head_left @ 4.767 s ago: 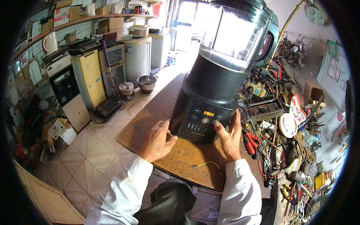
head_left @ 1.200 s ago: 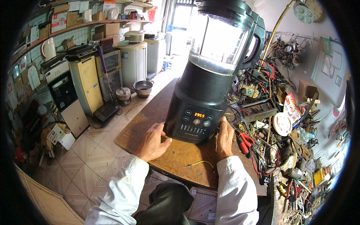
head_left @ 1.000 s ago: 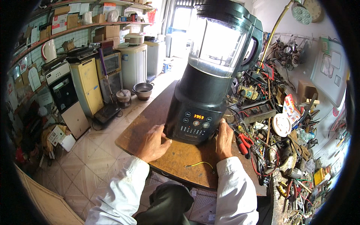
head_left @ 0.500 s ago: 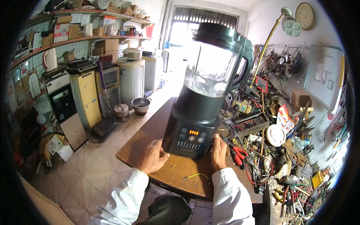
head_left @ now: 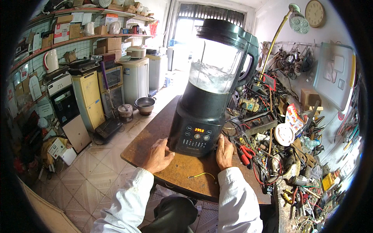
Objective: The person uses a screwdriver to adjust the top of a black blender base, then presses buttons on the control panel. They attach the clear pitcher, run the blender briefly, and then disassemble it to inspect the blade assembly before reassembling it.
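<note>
A black countertop blender [head_left: 198,124] stands on a small brown wooden table [head_left: 142,143]. Its clear jar [head_left: 211,70] has a dark lid and a handle on the right, and the clear liquid inside looks churned up. Orange digits glow on the control panel [head_left: 197,136] facing me. My left hand [head_left: 157,156] curls against the base's lower left corner, thumb toward the front. At the lower right corner, my right hand [head_left: 224,152] presses its thumb side to the base; its other fingers are partly hidden. A short yellow wire [head_left: 204,174] lies on the tabletop between my wrists.
Tools and cables crowd the bench at right, with red-handled pliers [head_left: 244,154] close to my right hand. A gooseneck lamp [head_left: 298,22] rises above it. Cabinets and loaded shelves [head_left: 89,37] line the left wall; a metal pot [head_left: 145,105] sits on the floor beyond the table.
The digits on the panel have changed, and the liquid's surface has a different, more ruffled shape. Both hands stay at the base; the whole view has shifted slightly.
</note>
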